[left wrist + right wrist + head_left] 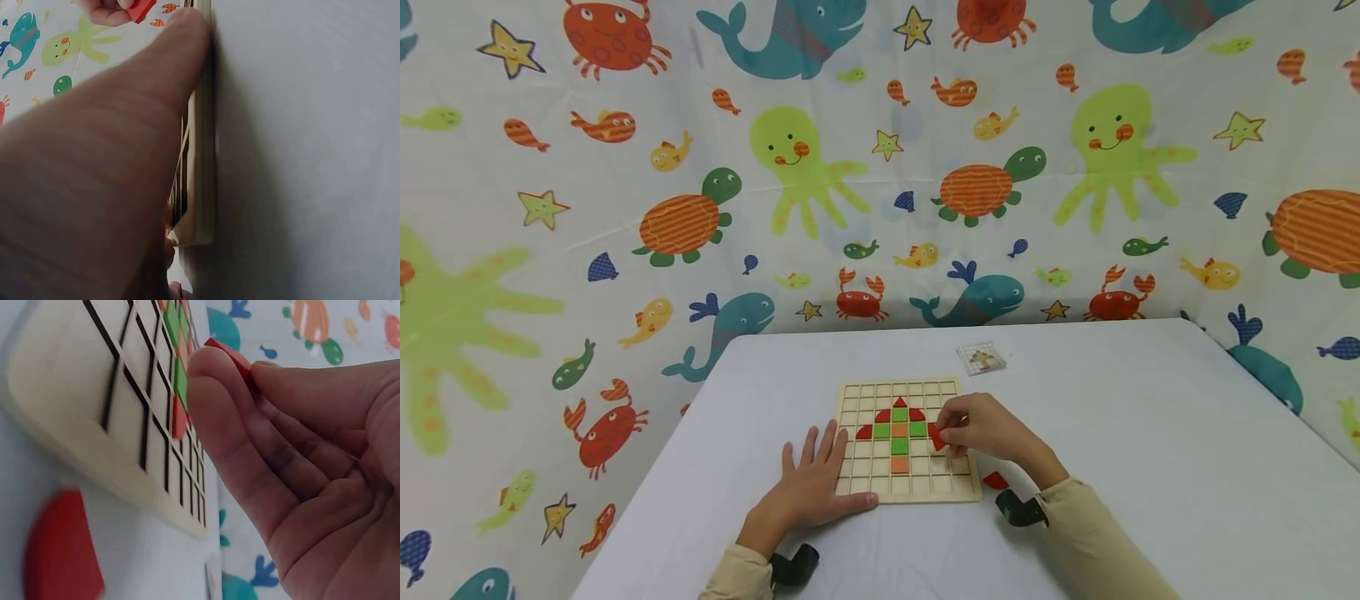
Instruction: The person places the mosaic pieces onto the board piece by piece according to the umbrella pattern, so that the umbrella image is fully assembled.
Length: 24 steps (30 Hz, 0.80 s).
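Observation:
A wooden grid board [932, 487] lies on the table, bearing red, green and orange pieces in its cells. At the top of the pattern sits a red triangle [900, 402]; below are green squares [899, 447], orange squares [900, 465] and curved red pieces [864, 432]. My left hand [811, 483] rests with spread fingers at the board's left side, its thumb on the front edge. Between thumb and fingertips, my right hand [983, 427] pinches a small red piece [232, 356] over the board's right part. That piece's full shape is partly hidden by the fingers.
A loose red piece [996, 480] with one curved side lies on the table just right of the board. Farther back is a small card [981, 358] with a picture of a similar pattern. Behind the white table [1150, 417] hangs a sea-animal curtain [880, 183].

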Tool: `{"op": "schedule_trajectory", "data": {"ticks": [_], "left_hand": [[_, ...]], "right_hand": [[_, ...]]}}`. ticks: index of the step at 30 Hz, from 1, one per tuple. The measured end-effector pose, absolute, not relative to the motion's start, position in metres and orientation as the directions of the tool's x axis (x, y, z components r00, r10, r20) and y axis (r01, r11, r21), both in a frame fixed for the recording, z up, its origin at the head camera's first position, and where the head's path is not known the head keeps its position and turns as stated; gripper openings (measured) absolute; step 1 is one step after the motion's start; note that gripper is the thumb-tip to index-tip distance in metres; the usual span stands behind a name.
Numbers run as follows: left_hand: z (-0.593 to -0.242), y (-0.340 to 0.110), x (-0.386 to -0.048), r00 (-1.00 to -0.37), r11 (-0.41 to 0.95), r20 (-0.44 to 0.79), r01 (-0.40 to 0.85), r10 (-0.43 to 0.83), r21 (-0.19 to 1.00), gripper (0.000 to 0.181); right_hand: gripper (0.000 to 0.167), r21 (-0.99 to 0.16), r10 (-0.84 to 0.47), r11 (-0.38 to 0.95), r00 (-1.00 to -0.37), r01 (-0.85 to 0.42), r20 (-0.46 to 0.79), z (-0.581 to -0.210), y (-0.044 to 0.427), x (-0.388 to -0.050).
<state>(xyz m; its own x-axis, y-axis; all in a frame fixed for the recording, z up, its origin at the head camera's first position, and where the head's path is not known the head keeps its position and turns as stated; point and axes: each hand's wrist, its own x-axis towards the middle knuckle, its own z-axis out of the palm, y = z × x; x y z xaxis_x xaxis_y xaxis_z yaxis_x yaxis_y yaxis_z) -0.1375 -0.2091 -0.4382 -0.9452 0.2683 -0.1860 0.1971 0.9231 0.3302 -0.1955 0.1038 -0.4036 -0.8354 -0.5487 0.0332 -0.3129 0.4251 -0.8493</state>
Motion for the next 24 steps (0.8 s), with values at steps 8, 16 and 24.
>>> {"op": "schedule_trajectory", "data": {"ticks": [8, 16, 24], "left_hand": [[-0.437, -0.208, -0.138, -0.945, 0.928, -0.188, 0.2, 0.267, 0.314, 0.121], [-0.435, -0.207, -0.137, -0.945, 0.927, -0.19, 0.197, 0.266, 0.318, 0.121], [-0.438, -0.209, -0.137, -0.945, 0.928, -0.19, 0.198, 0.266, 0.314, 0.122]], "right_hand": [[0.001, -0.856, -0.597, 0.384, -0.8, -0.347, 0.057, -0.411, 0.074, -0.185], [0.012, -0.824, -0.614, 0.432, -0.789, -0.366, 0.028, -0.42, 0.052, -0.174], [0.018, -0.824, -0.634, 0.43, -0.773, -0.369, 0.016, -0.423, 0.041, -0.163]]}}
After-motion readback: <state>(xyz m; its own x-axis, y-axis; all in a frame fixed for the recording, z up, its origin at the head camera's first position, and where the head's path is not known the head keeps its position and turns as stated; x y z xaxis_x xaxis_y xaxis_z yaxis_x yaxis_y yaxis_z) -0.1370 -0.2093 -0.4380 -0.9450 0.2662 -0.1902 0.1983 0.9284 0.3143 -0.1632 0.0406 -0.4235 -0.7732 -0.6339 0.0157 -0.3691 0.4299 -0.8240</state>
